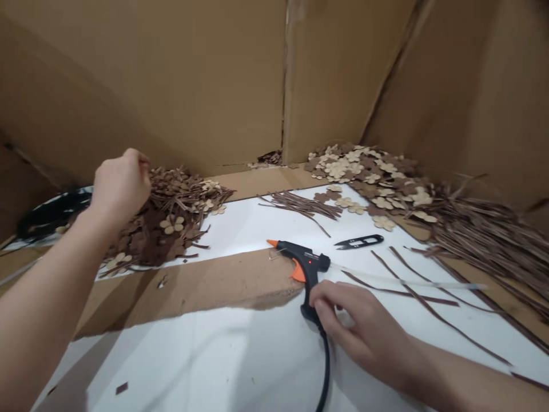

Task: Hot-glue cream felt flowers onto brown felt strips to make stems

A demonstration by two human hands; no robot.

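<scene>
At the left, my left hand (122,182) is raised with its fingers curled, beside a pile of brown flower pieces and strips (171,197); what its fingertips hold, if anything, is hidden. My right hand (358,320) is closed at the handle of a black glue gun (302,257) with an orange tip and trigger. The gun lies on its side, its tip over the edge of a brown cardboard strip (214,283). A clear glue stick (446,284) sticks out behind it. Whether the fingers grip the handle or only touch it is unclear.
Black thread snips (359,242) lie behind the gun. Thin brown strips (304,206) rest on the white board (240,220). Cream and brown flowers (364,166) and a long strip bundle (493,237) sit at the right. Cardboard walls (171,74) stand behind; a black cord (326,372) runs toward me.
</scene>
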